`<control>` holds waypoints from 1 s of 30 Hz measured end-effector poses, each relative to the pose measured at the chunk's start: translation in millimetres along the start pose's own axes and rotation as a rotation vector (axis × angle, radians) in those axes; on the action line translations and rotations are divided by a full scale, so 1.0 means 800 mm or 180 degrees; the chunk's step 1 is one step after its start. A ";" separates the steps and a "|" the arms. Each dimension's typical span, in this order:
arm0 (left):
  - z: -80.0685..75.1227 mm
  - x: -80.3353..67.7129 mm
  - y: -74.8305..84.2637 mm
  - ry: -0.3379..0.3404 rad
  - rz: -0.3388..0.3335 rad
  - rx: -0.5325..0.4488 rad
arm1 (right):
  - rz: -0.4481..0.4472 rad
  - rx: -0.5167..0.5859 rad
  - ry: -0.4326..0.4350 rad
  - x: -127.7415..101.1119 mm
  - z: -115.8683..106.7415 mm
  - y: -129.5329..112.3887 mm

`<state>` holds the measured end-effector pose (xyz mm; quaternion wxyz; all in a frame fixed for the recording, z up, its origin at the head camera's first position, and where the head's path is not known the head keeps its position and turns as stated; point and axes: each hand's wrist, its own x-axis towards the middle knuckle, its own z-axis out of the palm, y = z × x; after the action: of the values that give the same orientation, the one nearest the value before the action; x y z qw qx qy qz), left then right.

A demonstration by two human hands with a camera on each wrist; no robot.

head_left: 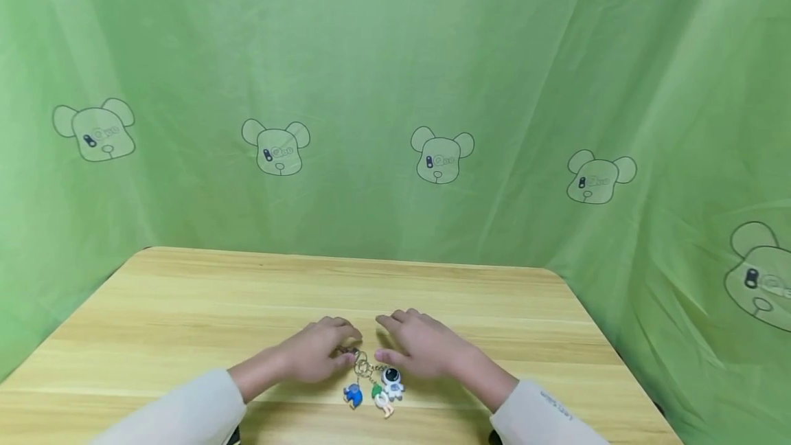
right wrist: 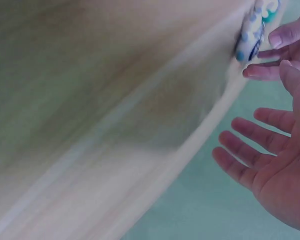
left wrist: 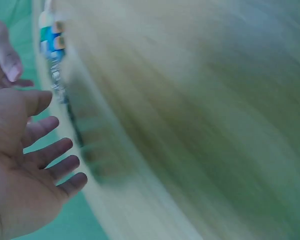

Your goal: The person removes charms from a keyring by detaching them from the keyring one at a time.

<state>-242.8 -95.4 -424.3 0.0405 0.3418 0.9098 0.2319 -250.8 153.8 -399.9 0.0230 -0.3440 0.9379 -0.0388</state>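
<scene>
A bunch of small keychain figures [head_left: 373, 386] lies on the wooden table [head_left: 185, 307] near its front edge: a blue one, a green and white one and a white astronaut, joined by metal rings. My left hand [head_left: 321, 356] rests palm down just left of the rings, fingertips at them. My right hand [head_left: 420, 347] rests palm down just right of them, thumb beside the astronaut. In the left wrist view my left hand [left wrist: 30, 165] has spread fingers and holds nothing, with the keychain [left wrist: 52, 45] blurred beyond. The right wrist view shows my right hand [right wrist: 270, 170] likewise spread, near the blurred keychain [right wrist: 252, 32].
A green cloth with bear prints [head_left: 439, 156] hangs behind the table and at both sides. The table's far edge [head_left: 346, 257] meets the cloth. Both wrist views are motion-blurred.
</scene>
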 end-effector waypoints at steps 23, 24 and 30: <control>0.015 0.010 0.007 0.0243 -0.0195 -0.0090 | 0.0100 0.0591 0.0238 0.005 0.028 -0.033; 0.015 0.010 0.007 0.0252 -0.0211 -0.0111 | 0.0098 0.0617 0.0244 0.005 0.029 -0.032; 0.015 0.011 0.004 0.0336 -0.0257 -0.0226 | 0.0076 0.0782 0.0197 0.010 0.033 -0.021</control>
<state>-244.8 -82.9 -432.8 0.0139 0.2905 0.9149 0.2799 -244.5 134.4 -424.9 0.0366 -0.3260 0.9304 -0.1636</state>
